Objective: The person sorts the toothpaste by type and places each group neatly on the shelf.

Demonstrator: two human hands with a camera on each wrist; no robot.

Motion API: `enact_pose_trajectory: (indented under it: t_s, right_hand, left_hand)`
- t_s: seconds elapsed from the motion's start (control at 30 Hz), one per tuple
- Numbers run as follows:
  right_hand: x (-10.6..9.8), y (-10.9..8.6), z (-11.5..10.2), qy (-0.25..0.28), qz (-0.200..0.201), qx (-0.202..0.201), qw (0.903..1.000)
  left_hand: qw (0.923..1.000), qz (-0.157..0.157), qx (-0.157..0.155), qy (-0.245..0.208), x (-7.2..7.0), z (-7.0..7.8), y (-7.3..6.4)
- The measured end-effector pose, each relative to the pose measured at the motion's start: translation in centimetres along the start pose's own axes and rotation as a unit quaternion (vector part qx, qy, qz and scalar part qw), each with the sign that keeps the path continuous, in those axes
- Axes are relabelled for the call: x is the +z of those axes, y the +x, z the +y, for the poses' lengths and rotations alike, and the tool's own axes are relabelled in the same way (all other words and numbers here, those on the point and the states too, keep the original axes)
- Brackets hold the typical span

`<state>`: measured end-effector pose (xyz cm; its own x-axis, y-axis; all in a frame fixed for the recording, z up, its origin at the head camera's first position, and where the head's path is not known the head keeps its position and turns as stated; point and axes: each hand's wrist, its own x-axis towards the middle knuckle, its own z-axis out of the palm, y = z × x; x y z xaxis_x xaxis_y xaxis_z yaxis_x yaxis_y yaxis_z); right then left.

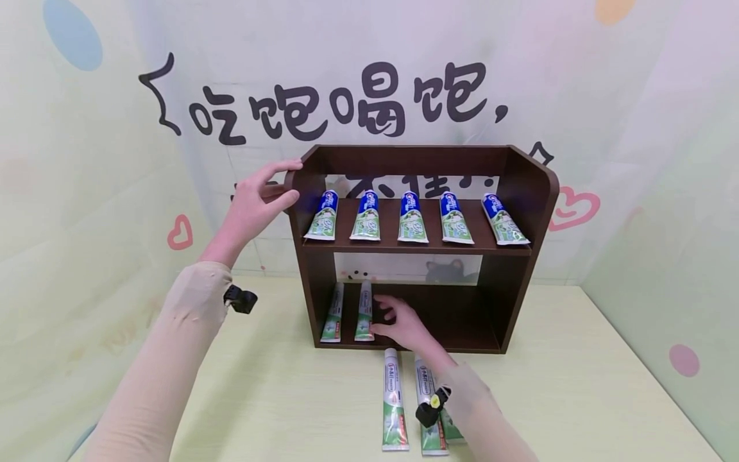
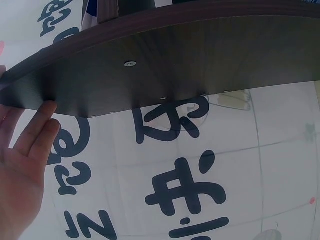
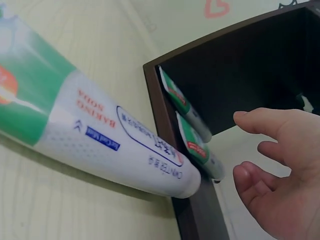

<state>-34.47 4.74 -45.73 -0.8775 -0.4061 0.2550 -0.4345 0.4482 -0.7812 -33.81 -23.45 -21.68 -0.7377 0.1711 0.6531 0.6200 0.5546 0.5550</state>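
Observation:
My left hand (image 1: 254,202) touches the upper left side panel of a dark brown two-tier shelf (image 1: 412,246), fingers fairly straight; in the left wrist view, fingertips (image 2: 49,109) rest against the panel's outer face. My right hand (image 1: 404,325) is at the lower tier, just right of a white-and-green toothpaste tube (image 1: 365,311). Its fingers are loosely bent with nothing between them; in the right wrist view the hand (image 3: 280,170) stands apart from the tubes. Another such toothpaste tube (image 1: 333,312) lies to the left on that tier.
Several blue-and-green toothpaste tubes (image 1: 412,218) lie in a row on the upper tier. On the pale table (image 1: 277,385) before the shelf lie white-and-green tubes, one toothpaste tube (image 1: 395,401) at left and others partly under my right forearm. A printed curtain (image 1: 369,38) hangs behind.

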Motion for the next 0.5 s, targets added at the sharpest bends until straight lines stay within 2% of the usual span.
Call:
enact_pose_trajectory:
  t_s: [0.13, 0.3, 0.37, 0.5]
  right_hand:
    - [-0.7, -0.6, -0.5, 0.004, 0.020, -0.011, 0.9997]
    - [-1.8, -1.6, -1.3, 0.009, 0.044, -0.018, 0.9988]
    - [-2.1, -2.0, -1.7, 0.011, 0.050, -0.016, 0.9985]
    - [-2.8, -2.7, -2.0, 0.013, 0.064, -0.017, 0.9977]
  left_hand:
    - [1.0000, 0.001, 0.004, -0.002, 0.0, -0.7, 0.2]
    - [1.0000, 0.001, 0.004, 0.001, 0.0, -0.7, 0.2]
    - [1.0000, 0.001, 0.003, 0.003, 0.0, 0.0, 0.1]
    - [1.0000, -0.003, 0.000, 0.006, -0.2, 2.3, -0.7]
